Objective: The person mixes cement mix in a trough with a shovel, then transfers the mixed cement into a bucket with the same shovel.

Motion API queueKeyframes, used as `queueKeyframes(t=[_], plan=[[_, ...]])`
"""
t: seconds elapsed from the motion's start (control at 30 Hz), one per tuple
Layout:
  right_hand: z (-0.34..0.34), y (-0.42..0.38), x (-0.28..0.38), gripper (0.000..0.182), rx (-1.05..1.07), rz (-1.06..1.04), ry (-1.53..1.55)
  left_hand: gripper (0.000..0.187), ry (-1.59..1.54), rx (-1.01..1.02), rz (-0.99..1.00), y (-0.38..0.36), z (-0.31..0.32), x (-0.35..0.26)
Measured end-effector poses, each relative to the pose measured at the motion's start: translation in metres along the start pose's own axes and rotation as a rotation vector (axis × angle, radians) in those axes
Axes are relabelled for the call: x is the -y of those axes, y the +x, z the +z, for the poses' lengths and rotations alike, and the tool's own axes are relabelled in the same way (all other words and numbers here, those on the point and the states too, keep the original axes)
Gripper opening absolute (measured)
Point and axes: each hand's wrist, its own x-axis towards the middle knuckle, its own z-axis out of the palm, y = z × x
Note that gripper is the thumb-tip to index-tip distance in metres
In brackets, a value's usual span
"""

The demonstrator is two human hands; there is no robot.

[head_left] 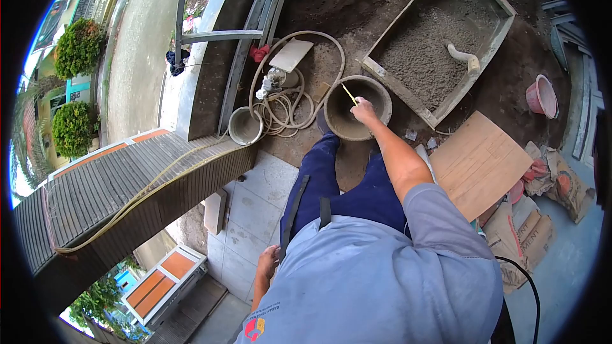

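My right hand is stretched forward over a round grey bucket and closed on a thin yellow stick. The stick points up and left, its tip over the bucket's opening. I cannot make out what kind of stick it is. Inside, the bucket looks dark, with grey cement residue on its rim and wall. My left hand hangs low beside my left hip, close to my trousers. Its fingers look loosely bent and apart, with nothing visible in them.
A mixing trough with wet mortar lies ahead right. A coiled hose and smaller bucket are ahead left. To my right lie a wood-look board, cement bags and a pink bucket. A ribbed ledge runs left.
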Motion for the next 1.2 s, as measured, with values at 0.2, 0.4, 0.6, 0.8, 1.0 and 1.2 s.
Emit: queueKeyframes(t=[0.2, 0.4, 0.6, 0.8, 1.0, 1.2], plan=[[-0.058, -0.051, -0.016, 0.056, -0.097, -0.135, -0.153, 0.036, 0.157, 0.056, 0.017, 0.002, 0.021, 0.022], [-0.134, -0.120, -0.100, 0.052, -0.038, -0.023, -0.265, 0.038, 0.005, 0.118, 0.001, -0.029, 0.045, -0.003], [-0.180, -0.180, -0.226, 0.031, -0.083, 0.088, -0.390, 0.048, 0.175, 0.199, 0.075, 0.009, 0.026, 0.017], [-0.162, -0.251, -0.314, 0.028, -0.150, 0.118, -0.356, 0.050, -0.087, 0.164, 0.036, 0.076, -0.021, -0.008], [-0.118, -0.264, -0.316, 0.027, -0.159, 0.143, -0.228, 0.053, -0.114, 0.095, 0.259, 0.090, -0.070, -0.057], [-0.074, -0.217, -0.100, 0.037, -0.209, -0.050, -0.162, 0.050, -0.150, 0.114, 0.166, 0.106, -0.092, 0.008]])
